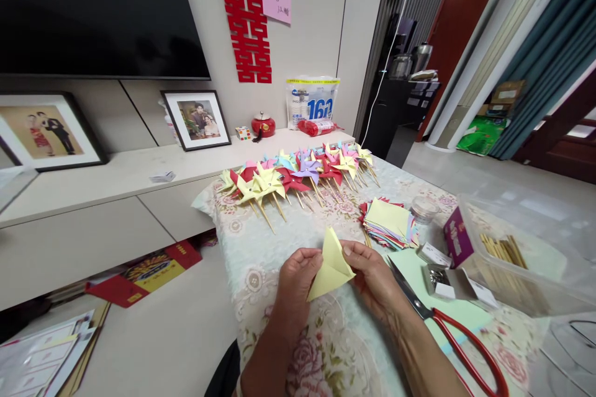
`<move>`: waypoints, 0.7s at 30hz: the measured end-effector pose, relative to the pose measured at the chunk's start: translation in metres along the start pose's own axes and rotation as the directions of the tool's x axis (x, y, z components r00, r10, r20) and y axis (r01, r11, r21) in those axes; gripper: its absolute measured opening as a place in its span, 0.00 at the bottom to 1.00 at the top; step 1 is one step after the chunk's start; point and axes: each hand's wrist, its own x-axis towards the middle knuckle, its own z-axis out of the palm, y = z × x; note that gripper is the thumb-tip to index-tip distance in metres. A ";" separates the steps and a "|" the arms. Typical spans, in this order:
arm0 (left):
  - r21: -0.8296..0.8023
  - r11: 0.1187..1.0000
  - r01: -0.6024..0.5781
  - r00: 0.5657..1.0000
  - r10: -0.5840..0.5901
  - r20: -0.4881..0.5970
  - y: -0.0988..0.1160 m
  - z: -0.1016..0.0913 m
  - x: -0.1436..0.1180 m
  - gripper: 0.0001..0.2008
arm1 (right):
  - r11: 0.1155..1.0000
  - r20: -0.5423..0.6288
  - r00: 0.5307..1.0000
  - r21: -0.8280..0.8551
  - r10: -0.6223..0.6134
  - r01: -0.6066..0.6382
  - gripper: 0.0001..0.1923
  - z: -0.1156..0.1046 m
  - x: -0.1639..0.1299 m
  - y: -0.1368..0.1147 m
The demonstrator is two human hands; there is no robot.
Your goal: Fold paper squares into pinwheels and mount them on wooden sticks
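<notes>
A pale yellow sheet of paper (328, 273), partly folded, is held up above the flowered tablecloth. My left hand (300, 274) pinches its left edge between thumb and fingers. On the other side, my right hand (370, 270) grips the right edge. Just right of my right hand lie scissors with red handles (431, 313), their blades slightly apart, on light green paper (459, 325). Beyond them sits a stack of coloured paper squares (388, 220), a yellow one on top. Finished paper pinwheels (305, 167) on wooden sticks lie in rows at the table's far side.
At right, a clear plastic box (512, 260) contains wooden sticks. A small open box of metal pieces (437, 279) and a round clear container (423, 208) stand nearby. Behind the table runs a white cabinet (195, 164) with framed photos. A floral cloth covers the table (261, 248).
</notes>
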 end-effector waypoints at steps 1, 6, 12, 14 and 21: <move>-0.003 1.000 0.006 1.000 -0.006 -0.001 0.001 0.001 0.000 0.18 | 1.000 -0.006 1.000 0.006 0.004 -0.004 0.17 0.000 0.000 0.000; 0.069 0.997 -0.043 0.998 0.046 -0.034 0.001 0.002 -0.001 0.19 | 1.000 -0.065 0.998 0.004 0.006 -0.006 0.22 0.001 0.001 0.000; 0.198 0.979 -0.050 0.999 0.047 0.019 0.000 0.005 -0.004 0.17 | 0.999 -0.011 1.000 -0.048 -0.015 0.014 0.33 0.002 0.002 0.004; 0.178 0.984 -0.024 0.999 0.017 0.042 0.003 0.007 -0.006 0.18 | 0.999 -0.030 0.999 -0.050 -0.021 0.019 0.31 0.003 0.002 0.005; 0.222 0.972 -0.084 0.981 0.041 0.188 0.004 0.008 -0.008 0.29 | 0.993 -0.221 0.968 -0.049 -0.119 0.111 0.25 0.000 0.005 0.003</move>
